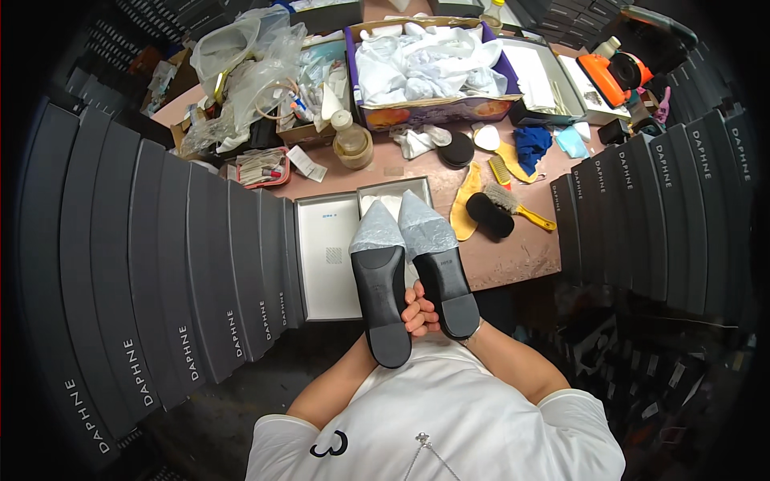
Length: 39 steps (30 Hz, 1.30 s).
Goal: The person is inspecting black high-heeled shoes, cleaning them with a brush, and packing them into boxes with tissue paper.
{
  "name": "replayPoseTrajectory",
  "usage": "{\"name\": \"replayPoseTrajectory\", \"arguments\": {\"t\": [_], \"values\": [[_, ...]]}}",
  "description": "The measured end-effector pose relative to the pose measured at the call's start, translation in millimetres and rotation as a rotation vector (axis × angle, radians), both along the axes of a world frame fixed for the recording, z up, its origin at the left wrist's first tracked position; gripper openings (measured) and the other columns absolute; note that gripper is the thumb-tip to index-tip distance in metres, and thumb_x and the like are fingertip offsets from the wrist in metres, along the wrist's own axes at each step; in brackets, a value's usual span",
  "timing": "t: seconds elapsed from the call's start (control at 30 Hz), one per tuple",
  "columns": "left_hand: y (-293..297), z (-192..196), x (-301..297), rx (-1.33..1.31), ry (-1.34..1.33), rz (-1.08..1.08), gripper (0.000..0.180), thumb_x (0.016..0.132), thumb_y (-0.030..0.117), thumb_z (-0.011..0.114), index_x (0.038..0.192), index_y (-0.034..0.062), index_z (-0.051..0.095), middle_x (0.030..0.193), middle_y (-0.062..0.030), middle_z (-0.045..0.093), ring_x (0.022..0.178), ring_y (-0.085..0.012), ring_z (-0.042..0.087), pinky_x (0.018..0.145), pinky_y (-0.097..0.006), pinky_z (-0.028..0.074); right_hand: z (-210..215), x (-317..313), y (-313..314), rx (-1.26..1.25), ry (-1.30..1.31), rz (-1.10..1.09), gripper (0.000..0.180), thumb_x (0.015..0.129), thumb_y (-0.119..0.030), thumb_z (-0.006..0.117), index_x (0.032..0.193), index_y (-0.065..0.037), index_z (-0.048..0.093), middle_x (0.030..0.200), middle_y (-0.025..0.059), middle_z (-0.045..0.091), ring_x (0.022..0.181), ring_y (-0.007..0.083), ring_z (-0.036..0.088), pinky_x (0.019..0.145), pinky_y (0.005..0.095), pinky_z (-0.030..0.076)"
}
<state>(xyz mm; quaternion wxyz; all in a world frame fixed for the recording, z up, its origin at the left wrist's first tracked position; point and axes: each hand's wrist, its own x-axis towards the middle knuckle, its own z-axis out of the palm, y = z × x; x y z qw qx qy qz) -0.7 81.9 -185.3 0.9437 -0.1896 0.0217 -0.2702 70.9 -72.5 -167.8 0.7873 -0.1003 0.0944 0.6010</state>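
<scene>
Two black flat shoes, the left shoe (379,303) and the right shoe (443,276), are held soles up and side by side, toes at 12 o'clock, each toe already wrapped in pale tissue; the left hand (415,303) and right hand (423,319) meet between the heels, fingers closed around them. Directly beyond the toes at 12 o'clock, the open shoe box (389,192) on the counter (513,256) holds no shoe, and its lid (329,256) lies at 9 o'clock. Judged from this, wrapping is done; boxing and lidding remain.
</scene>
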Motion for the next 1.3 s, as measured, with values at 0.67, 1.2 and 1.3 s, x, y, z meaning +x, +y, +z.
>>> {"name": "replayPoseTrajectory", "arguments": {"t": [0.67, 1.2, 1.3], "values": [[14.0, 9.8, -7.1, 0.472, 0.083, 0.104, 0.019, 0.091, 0.018, 0.056, 0.106, 0.0091, 0.049, 0.081, -0.0026, 0.056, 0.078, -0.0166, 0.058, 0.076, -0.034, 0.049, 19.9, 12.7, 14.4, -0.081, 0.043, 0.034, 0.022, 0.086, -0.012, 0.060, 0.103, -0.003, 0.050, 0.087, 0.0127, 0.061, 0.083, 0.0321, 0.066, 0.071, 0.0398, 0.057], [70.4, 29.6, -35.0, 1.150, 0.059, 0.206, 0.067, 0.094, 0.047, 0.046, 0.139, -0.0012, 0.034, 0.081, -0.0140, 0.063, 0.072, -0.0199, 0.062, 0.065, -0.029, 0.050, 3.5, 71.6, -5.7, -1.204, -1.644, -0.185, 0.032, 0.086, -0.018, 0.066, 0.109, 0.002, 0.058, 0.093, 0.0183, 0.059, 0.076, 0.0346, 0.057, 0.072, 0.0363, 0.047], [45.0, 42.7, -53.4, 1.250, 0.064, 0.116, 0.063, 0.097, 0.048, 0.039, 0.142, 0.0044, 0.032, 0.081, -0.0148, 0.062, 0.074, -0.0194, 0.061, 0.068, -0.028, 0.050, -6.1, 110.1, -41.5, -1.630, -1.966, -0.216, 0.046, 0.075, -0.016, 0.074, 0.115, -0.003, 0.056, 0.115, 0.0190, 0.054, 0.107, 0.0343, 0.052, 0.089, 0.0398, 0.043]]}}
